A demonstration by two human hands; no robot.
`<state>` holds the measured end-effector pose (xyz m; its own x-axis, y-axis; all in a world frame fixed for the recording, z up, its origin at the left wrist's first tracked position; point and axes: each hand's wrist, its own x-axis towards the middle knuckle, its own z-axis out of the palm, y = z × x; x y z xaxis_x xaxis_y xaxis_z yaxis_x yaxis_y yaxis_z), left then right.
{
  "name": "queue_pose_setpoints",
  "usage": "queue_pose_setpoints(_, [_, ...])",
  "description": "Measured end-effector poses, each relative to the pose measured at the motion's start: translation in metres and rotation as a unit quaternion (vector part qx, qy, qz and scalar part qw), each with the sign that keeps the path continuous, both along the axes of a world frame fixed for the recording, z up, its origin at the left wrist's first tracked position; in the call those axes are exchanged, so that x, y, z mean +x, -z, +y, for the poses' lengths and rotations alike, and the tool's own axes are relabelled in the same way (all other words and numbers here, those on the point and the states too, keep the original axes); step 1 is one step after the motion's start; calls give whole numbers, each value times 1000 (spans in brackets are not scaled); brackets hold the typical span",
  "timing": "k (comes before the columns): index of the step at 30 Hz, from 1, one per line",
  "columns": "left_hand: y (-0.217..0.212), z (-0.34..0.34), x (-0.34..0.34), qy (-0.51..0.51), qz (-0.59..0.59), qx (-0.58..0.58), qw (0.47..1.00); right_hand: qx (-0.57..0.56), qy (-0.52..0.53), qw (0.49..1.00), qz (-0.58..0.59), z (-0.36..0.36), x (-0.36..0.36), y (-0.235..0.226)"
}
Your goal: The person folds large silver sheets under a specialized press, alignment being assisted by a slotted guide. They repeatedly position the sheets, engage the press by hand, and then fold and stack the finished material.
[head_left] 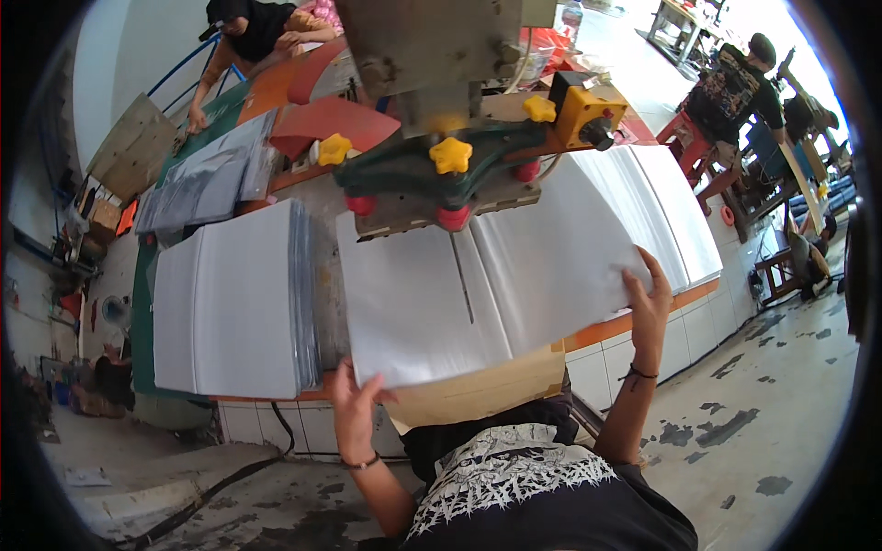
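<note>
My left hand (354, 409) grips the near left corner of a wide white sheet (432, 303), thumb on top. My right hand (648, 298) lies flat on the same sheet's right part, fingers spread, pinching its near edge. The sheet lies under a press machine (450, 156) with a grey metal head, yellow star knobs, red knobs and a yellow switch box. A thin dark seam line (462, 275) runs down the sheet below the press head. Brown cardboard (496, 386) lies under the sheet at the near edge.
A stack of white sheets (230, 303) lies to the left on the worktable, grey stacks (202, 179) behind it. The table front is white tile (680, 335) with an orange edge. One person leans over the far table end (257, 37); another stands at the right (735, 92).
</note>
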<state>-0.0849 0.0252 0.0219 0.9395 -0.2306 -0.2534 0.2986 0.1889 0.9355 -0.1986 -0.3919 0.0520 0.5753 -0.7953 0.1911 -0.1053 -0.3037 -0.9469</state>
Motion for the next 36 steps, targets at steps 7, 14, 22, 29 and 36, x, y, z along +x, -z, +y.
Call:
queue_pose_setpoints(7, [11,-59,-43,486,157,-29,859,78,74,988,-112,-66,-63,-3])
queue_pose_setpoints(14, [0,-192,-49,550,-84,87,826,70,155,973,-154,-199,-92,18])
queue_pose_setpoints(22, [8,-279,-46,422,-277,110,856,27,301,949,-88,-314,-129,87])
queue_pose_setpoints(29, [19,-309,-45,368,-329,198,847,-93,355,925,101,-372,-129,112])
queue_pose_setpoints(36, [28,-313,-59,266,-403,253,838,-74,285,919,263,-401,-133,115])
